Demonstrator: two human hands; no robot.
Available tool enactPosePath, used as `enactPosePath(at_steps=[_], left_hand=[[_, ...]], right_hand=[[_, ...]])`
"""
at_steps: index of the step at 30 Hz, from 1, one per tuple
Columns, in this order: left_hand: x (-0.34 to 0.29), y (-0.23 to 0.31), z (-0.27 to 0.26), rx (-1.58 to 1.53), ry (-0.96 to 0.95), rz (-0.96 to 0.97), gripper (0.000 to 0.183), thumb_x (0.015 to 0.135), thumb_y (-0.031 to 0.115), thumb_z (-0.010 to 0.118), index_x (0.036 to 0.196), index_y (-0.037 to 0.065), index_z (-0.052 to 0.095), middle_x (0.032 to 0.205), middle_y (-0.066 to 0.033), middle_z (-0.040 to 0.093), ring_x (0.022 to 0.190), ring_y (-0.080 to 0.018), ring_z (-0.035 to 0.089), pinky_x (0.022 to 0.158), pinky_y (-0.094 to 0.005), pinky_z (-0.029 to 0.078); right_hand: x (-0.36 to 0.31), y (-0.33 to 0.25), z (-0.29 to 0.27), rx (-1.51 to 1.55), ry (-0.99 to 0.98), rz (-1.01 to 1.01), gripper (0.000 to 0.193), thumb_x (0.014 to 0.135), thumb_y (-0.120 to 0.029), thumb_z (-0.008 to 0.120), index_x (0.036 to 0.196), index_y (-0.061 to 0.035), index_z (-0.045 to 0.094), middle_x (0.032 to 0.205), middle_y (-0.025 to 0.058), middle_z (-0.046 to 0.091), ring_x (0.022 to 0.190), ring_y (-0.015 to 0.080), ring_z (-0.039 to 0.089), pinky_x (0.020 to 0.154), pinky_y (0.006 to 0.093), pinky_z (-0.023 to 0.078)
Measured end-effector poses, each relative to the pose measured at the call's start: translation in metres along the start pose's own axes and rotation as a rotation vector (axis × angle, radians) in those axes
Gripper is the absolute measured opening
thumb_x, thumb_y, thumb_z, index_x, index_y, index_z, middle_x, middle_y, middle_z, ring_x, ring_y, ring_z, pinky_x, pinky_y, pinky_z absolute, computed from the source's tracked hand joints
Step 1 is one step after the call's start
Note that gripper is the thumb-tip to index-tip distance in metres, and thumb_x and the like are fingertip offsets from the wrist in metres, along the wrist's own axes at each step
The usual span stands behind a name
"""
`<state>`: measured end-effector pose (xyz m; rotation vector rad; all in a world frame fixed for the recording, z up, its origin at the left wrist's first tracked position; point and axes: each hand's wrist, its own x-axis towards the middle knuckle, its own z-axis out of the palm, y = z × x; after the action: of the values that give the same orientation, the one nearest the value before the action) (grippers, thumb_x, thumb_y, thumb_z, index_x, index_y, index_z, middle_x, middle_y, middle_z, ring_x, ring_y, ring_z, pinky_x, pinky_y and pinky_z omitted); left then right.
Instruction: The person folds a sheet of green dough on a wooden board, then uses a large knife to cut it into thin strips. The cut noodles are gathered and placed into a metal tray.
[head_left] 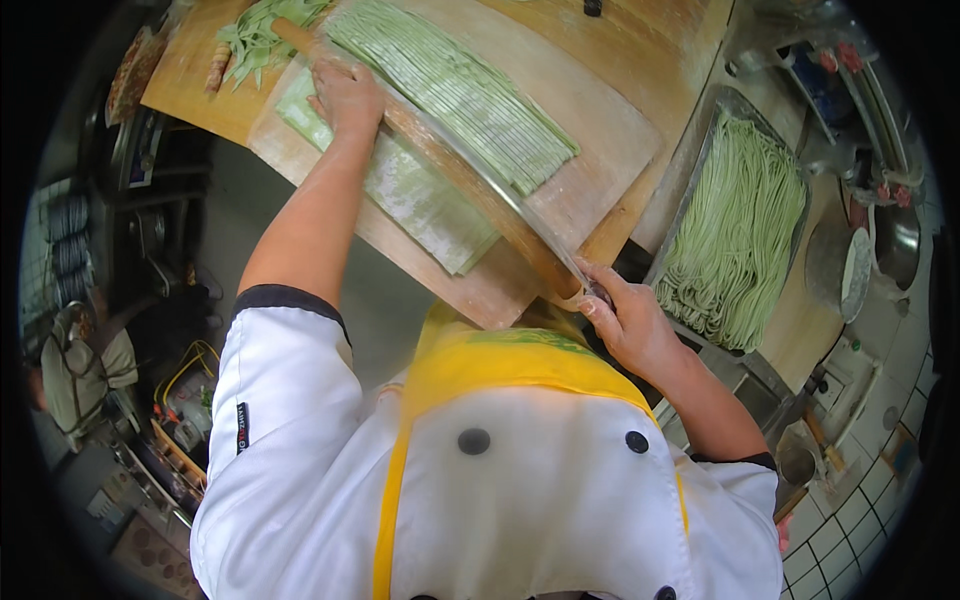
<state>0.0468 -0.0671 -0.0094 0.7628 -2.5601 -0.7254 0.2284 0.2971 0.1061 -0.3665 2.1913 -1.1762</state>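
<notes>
A long wooden rolling pin [455, 172] lies slantwise across a folded sheet of green dough [425, 205] on a floured board [615, 140]. Near the pin's far end, my left hand [348, 97] is closed over it, pressing down. My right hand [640, 325] grips the handle of a long knife [508, 198] at the near end. Its thin blade runs along the pin's right side. Right of the blade, the dough is cut into narrow parallel strips [450, 85]; left of the pin it is whole. My right thumb is beside the pin's near end.
Loose green dough scraps [258, 42] lie at the table's far left. To the right stands a metal tray [652, 272] heaped with green noodles [735, 235]. Beyond it are metal pans [893, 245]. A wooden table [660, 40] supports the board, whose near corner reaches toward my apron [500, 365].
</notes>
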Motion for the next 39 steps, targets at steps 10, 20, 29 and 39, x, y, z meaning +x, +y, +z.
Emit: enactPosePath(at_steps=[10, 20, 29, 39], left_hand=[[0.0, 0.006, -0.002, 0.009, -0.026, 0.037, 0.051, 0.084, 0.026, 0.048, 0.123, -0.005, 0.036, 0.137, -0.0223, 0.035, 0.132, -0.0325, 0.028, 0.108, -0.0522, 0.013], [0.001, 0.0, 0.001, 0.014, 0.021, 0.036, 0.061, 0.089, 0.028, 0.044, 0.135, -0.008, 0.026, 0.143, -0.0232, 0.029, 0.135, -0.0325, 0.025, 0.111, -0.0465, 0.013], [-0.002, 0.008, 0.0, 0.034, 0.008, -0.036, 0.054, 0.093, 0.023, 0.037, 0.136, -0.007, 0.027, 0.142, -0.0236, 0.029, 0.134, -0.0329, 0.025, 0.111, -0.0424, 0.014], [-0.009, 0.009, -0.005, -0.022, 0.087, 0.05, 0.055, 0.088, 0.014, 0.044, 0.135, -0.007, 0.026, 0.141, -0.0244, 0.03, 0.133, -0.0345, 0.026, 0.111, -0.043, 0.015]], right_hand=[[0.002, 0.017, 0.004, 0.051, -0.012, -0.058, 0.038, 0.091, -0.018, 0.052, 0.124, 0.0014, 0.046, 0.084, 0.0217, 0.063, 0.079, 0.0379, 0.062, 0.071, 0.0372, 0.048], [0.019, 0.027, 0.003, 0.09, -0.095, 0.012, 0.041, 0.09, -0.027, 0.051, 0.118, 0.0033, 0.049, 0.091, 0.029, 0.06, 0.087, 0.0441, 0.058, 0.076, 0.0436, 0.046], [0.082, 0.011, 0.018, 0.149, -0.1, 0.052, 0.043, 0.091, -0.029, 0.048, 0.119, 0.0024, 0.05, 0.107, 0.0282, 0.058, 0.103, 0.0405, 0.056, 0.088, 0.0409, 0.044], [0.203, -0.033, 0.046, -0.004, 0.193, -0.496, 0.044, 0.095, -0.033, 0.043, 0.114, 0.0059, 0.049, 0.053, 0.0114, 0.049, 0.041, 0.0185, 0.047, 0.043, 0.0336, 0.038]])
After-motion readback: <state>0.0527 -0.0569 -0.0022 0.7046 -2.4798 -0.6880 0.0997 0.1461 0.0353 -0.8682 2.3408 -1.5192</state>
